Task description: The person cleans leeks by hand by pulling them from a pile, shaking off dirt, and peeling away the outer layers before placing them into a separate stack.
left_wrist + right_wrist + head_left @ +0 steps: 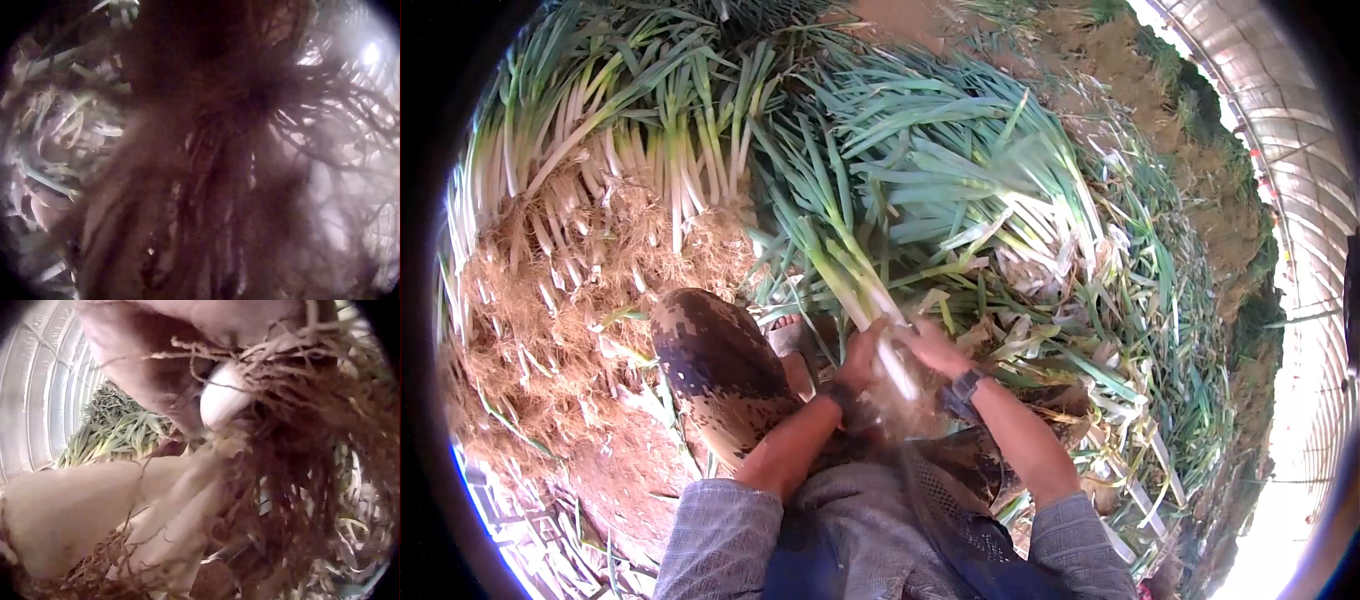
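Between the person's knees, in the head view, the left hand (861,357) grips the white stems of several green onions (855,273), whose leaves point away up the view. Close on the other side, the right hand (935,350) has its fingers at the same stems; its exact hold is unclear there. Brown roots (212,187) fill the left wrist view and hide the left hand's fingers. In the right wrist view, part of a hand (144,356) is above a white bulb end (222,397) with stringy roots, and pale stems (81,506) lie below.
Onions with tangled roots (580,260) are heaped at the left. A pile of trimmed-looking green onions (990,170) lies ahead, right of centre. Loose leaves and peelings (1140,400) cover the ground at the right, beside a translucent curved wall (1315,200).
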Motion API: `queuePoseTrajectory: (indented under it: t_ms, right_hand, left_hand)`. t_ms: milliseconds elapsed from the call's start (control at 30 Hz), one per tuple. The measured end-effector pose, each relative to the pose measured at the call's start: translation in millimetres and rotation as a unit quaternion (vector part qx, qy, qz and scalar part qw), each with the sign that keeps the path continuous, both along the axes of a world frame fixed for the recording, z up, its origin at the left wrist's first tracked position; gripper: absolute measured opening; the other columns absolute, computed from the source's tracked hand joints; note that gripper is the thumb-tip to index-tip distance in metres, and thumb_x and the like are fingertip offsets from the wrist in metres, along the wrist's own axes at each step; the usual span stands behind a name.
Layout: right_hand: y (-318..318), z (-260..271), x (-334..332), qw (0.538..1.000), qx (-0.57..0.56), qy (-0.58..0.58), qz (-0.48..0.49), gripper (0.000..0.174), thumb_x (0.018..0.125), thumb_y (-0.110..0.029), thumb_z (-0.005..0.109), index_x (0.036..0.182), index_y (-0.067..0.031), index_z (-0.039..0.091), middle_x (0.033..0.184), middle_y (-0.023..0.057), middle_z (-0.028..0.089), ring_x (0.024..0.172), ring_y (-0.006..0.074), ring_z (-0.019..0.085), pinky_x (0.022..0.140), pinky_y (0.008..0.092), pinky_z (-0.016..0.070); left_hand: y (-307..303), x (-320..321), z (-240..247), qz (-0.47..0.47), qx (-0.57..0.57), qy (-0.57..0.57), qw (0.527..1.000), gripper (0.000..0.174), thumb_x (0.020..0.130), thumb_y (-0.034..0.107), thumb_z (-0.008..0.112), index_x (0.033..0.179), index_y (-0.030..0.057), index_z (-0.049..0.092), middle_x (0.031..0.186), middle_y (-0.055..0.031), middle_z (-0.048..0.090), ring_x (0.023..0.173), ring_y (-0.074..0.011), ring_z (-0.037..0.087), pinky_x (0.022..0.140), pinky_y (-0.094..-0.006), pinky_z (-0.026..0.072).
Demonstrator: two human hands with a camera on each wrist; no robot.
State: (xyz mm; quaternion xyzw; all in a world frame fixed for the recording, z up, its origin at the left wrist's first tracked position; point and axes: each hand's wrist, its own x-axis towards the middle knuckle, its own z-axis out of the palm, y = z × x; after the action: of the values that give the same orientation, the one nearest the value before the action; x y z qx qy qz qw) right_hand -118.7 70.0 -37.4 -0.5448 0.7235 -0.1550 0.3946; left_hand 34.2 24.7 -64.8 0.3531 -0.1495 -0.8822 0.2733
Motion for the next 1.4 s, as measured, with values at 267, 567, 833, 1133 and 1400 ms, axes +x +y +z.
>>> queuePoseTrajectory:
  t_ms: [267, 567, 833, 1133, 1400]
  right_hand:
    - [64.2, 76.1, 64.5, 0.995, -0.014, 0.074, 0.062, 0.045, 0.095, -0.038, 0.051, 0.121, -0.0006, 0.047, 0.087, 0.0177, 0.065, 0.065, 0.0317, 0.065, 0.062, 0.0424, 0.0505]
    - [46.6, 113.4, 9.8, 0.986, 0.053, -0.153, 0.042, 0.046, 0.093, -0.049, 0.054, 0.104, -0.0052, 0.058, 0.096, 0.0148, 0.066, 0.079, 0.0215, 0.065, 0.064, 0.0376, 0.0519]
    - [-7.1, 112.7, 29.5, 0.823, -0.135, -0.535, -0.134, 0.058, 0.092, -0.04, 0.06, 0.13, 0.0024, 0.049, 0.121, 0.0162, 0.059, 0.109, 0.0238, 0.059, 0.093, 0.0381, 0.0487]
    - [16.7, 150.1, 73.2, 0.611, -0.258, -0.696, -0.276, 0.038, 0.092, -0.039, 0.059, 0.112, -0.0064, 0.053, 0.1, 0.0081, 0.06, 0.097, 0.023, 0.058, 0.091, 0.04, 0.0453]
    - [8.1, 197.7, 88.4, 0.617, -0.322, -0.634, -0.338, 0.052, 0.095, -0.04, 0.054, 0.132, -0.0043, 0.044, 0.12, 0.0101, 0.057, 0.113, 0.0235, 0.053, 0.102, 0.0393, 0.0385]
  left_hand:
    - [12.7, 18.7, 11.6, -0.104, -0.048, -0.044, 0.992, 0.047, 0.092, 0.04, 0.056, 0.117, 0.0004, 0.056, 0.101, -0.0115, 0.065, 0.087, -0.019, 0.064, 0.076, -0.0319, 0.0529]
    - [15.5, 35.9, 56.2, -0.162, -0.327, -0.147, 0.919, 0.033, 0.088, 0.019, 0.05, 0.109, -0.0055, 0.06, 0.083, -0.0145, 0.065, 0.075, -0.0232, 0.064, 0.072, -0.0326, 0.0516]
    - [-15.5, 62.3, 211.5, -0.313, -0.355, -0.078, 0.877, 0.072, 0.079, 0.051, 0.071, 0.119, -0.0057, 0.054, 0.108, -0.0189, 0.063, 0.101, -0.0251, 0.063, 0.09, -0.0376, 0.0523]
    - [-22.9, 92.8, 205.7, -0.414, -0.689, -0.396, 0.444, 0.083, 0.071, 0.048, 0.071, 0.136, 0.0063, 0.04, 0.104, -0.0186, 0.059, 0.081, -0.0322, 0.066, 0.067, -0.0404, 0.0537]
    - [-35.4, 101.9, 237.6, -0.346, -0.768, -0.404, 0.358, 0.064, 0.077, 0.023, 0.068, 0.121, -0.0075, 0.033, 0.097, -0.0235, 0.057, 0.078, -0.0358, 0.063, 0.063, -0.0448, 0.0521]
